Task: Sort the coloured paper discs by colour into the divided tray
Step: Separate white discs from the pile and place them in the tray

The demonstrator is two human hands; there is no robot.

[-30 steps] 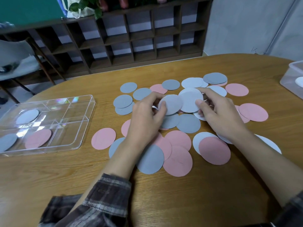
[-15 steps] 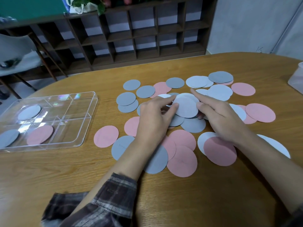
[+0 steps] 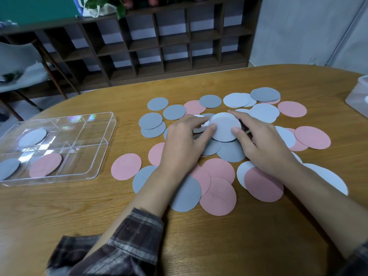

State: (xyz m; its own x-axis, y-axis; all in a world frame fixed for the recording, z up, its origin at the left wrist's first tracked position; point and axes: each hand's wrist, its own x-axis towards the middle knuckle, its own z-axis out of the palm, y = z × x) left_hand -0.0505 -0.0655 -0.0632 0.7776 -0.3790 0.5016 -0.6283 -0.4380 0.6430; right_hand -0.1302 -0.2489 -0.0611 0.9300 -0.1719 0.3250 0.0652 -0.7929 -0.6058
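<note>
Nearest, a sleeve (image 3: 127, 242) and bare forearms over the table (image 3: 59, 216). Just beyond, overlapping pink discs (image 3: 218, 196) and grey discs (image 3: 185, 194) lying loose. Mid-pile, left hand (image 3: 183, 144) and right hand (image 3: 262, 144) pinching one pale disc (image 3: 224, 127) between thumbs and fingertips, slightly raised over the heap. Farther back, more grey, pink and white discs (image 3: 237, 100) scattered, none sorted. Off to the left, well apart, the tray (image 3: 99, 172) holding just three: one pale, one grey, one pink, each in its own compartment. Barely begun, by the look of it; nearly the whole pile left to sort.
</note>
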